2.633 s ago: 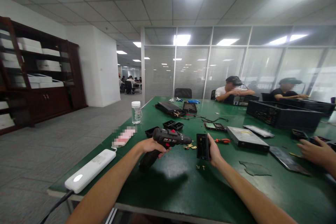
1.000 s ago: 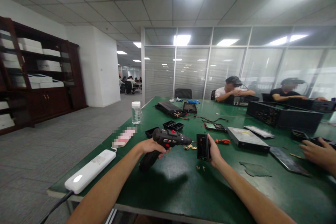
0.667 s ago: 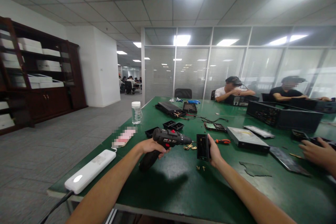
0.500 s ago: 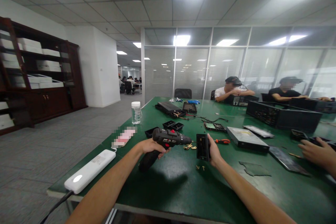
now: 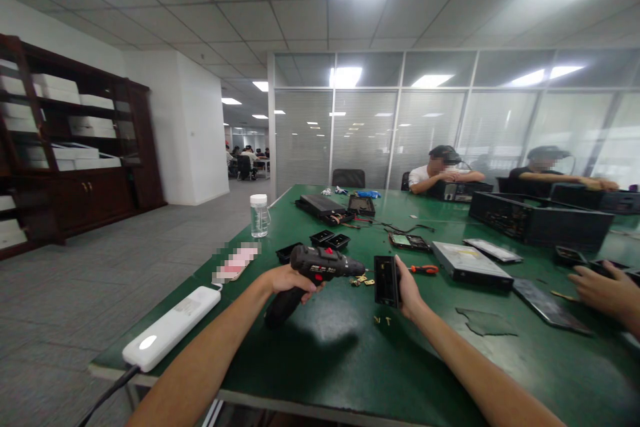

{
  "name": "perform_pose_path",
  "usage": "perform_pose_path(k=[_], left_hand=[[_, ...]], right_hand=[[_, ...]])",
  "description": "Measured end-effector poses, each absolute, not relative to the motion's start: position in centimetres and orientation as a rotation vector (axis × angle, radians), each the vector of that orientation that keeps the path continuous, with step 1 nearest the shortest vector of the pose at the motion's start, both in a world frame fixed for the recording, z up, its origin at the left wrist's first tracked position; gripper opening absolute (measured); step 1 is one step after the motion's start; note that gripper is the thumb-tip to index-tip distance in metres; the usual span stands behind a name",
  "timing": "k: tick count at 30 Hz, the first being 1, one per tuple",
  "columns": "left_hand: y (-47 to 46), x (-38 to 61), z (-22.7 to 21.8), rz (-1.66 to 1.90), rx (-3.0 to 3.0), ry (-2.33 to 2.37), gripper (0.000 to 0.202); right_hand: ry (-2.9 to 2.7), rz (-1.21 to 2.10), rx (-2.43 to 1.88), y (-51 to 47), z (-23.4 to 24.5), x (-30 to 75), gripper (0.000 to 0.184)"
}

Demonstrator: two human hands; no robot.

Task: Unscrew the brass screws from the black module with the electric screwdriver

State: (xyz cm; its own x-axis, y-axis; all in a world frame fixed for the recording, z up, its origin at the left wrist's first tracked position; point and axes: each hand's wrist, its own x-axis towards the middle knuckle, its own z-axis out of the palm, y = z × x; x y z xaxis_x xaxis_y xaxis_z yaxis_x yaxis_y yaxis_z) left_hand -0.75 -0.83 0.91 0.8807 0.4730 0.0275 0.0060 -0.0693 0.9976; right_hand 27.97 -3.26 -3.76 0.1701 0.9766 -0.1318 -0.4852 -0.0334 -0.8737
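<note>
My left hand [image 5: 295, 280] is wrapped round the grip of a black cordless drill [image 5: 320, 262] with red buttons. Its nose points right, at a black box-shaped plastic part [image 5: 387, 281] that my right hand [image 5: 409, 290] holds upright above the table. The bit's tip is close to the part's left side; whether they touch I cannot tell. Small brass-coloured pieces [image 5: 369, 281] lie on the table behind, and a few screws [image 5: 387, 321] lie just below the part. An orange-handled screwdriver [image 5: 424, 269] rests beyond my right hand.
A white power strip [image 5: 173, 327], a phone [image 5: 237, 260] and a water bottle [image 5: 259, 215] line the green table's left edge. Black plastic trays [image 5: 330, 239] stand behind the drill. A metal drive [image 5: 471, 265] and a computer case [image 5: 540, 219] sit right. A co-worker's hand [image 5: 605, 290] reaches in from the right.
My hands, the drill and the black part have hardly moved. At the far right, a seated person's arm has stretched further right and the head has tilted lower.
</note>
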Motion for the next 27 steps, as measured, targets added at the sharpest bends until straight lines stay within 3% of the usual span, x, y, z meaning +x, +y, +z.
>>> perform_pose_path(k=[27], left_hand=[[-0.59, -0.93, 0.74, 0.403, 1.595, 0.354, 0.031]], right_hand=[[-0.629, 1.329, -0.999, -2.87, -4.1, 28.11, 0.04]])
